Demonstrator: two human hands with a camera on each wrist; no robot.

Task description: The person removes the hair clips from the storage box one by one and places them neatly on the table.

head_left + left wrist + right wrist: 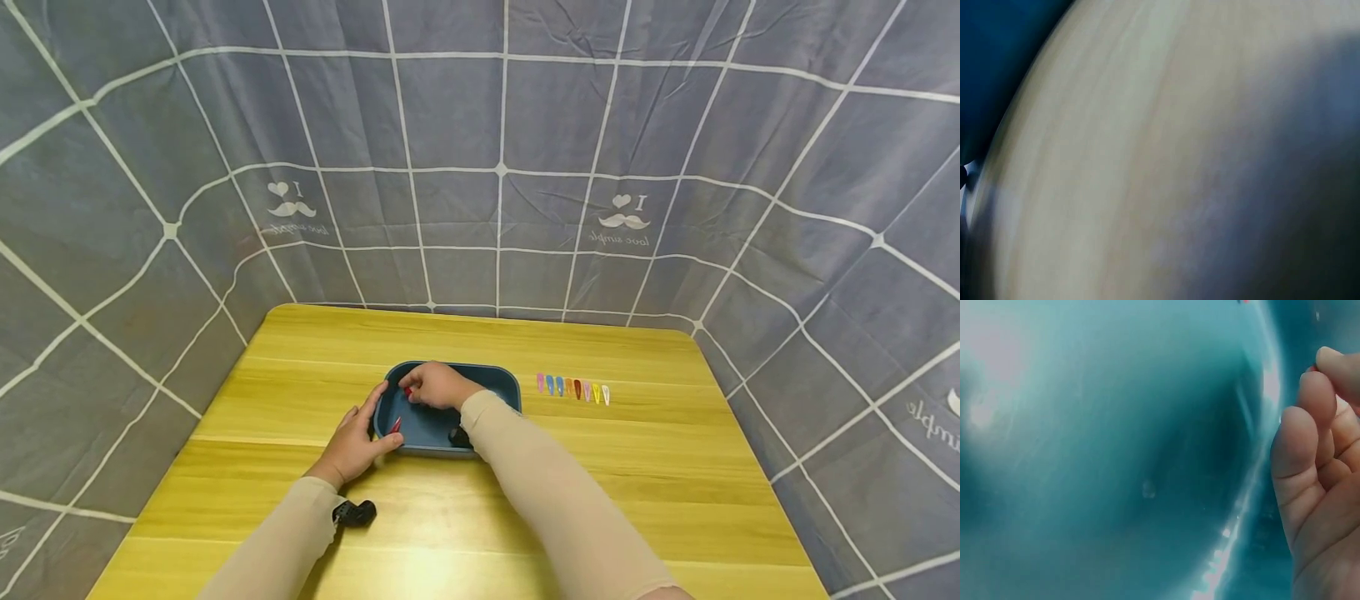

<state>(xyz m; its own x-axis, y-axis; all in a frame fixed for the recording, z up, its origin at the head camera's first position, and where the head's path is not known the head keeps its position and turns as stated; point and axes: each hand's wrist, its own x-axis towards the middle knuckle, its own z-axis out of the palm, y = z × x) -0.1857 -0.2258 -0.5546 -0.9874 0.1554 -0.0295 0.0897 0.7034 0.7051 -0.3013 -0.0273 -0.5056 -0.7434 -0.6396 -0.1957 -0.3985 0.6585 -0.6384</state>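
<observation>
A dark blue tray (431, 422) stands on the table, and my right hand (438, 386) reaches over its far left part. The thumb and fingertips there pinch a small red hair clip (408, 392), mostly covered by the fingers. Another red hair clip (396, 425) lies in the tray's left part, close to my left thumb. My left hand (352, 446) rests against the tray's left rim with spread, fairly straight fingers, its thumb at the near left corner. In the right wrist view the pinching fingertips (1318, 394) show, with only a dark red speck between them.
Right of the tray, a row of several colored hair clips (577, 389) lies on the yellow wood-grain table (637, 475). A grey checked cloth (461, 208) surrounds the table at the back and sides. The left wrist view is badly blurred.
</observation>
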